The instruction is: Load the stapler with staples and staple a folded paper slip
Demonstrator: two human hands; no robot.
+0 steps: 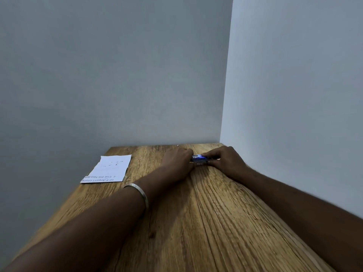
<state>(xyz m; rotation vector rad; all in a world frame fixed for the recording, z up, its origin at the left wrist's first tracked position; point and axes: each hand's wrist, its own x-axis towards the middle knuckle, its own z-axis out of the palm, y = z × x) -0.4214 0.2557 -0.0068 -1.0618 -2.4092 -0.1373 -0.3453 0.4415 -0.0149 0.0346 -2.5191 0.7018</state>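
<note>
Hands, left (179,163) and right (224,160), grip the stapler (199,158) from both ends to steady loading; paper slip (110,169) waits aside.

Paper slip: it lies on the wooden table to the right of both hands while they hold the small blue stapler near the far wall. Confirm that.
Not quite. The head view shows the paper slip to the left of both hands, not the right. The rest holds: left hand and right hand hold the small blue stapler near the far wall on the wooden table.
</note>
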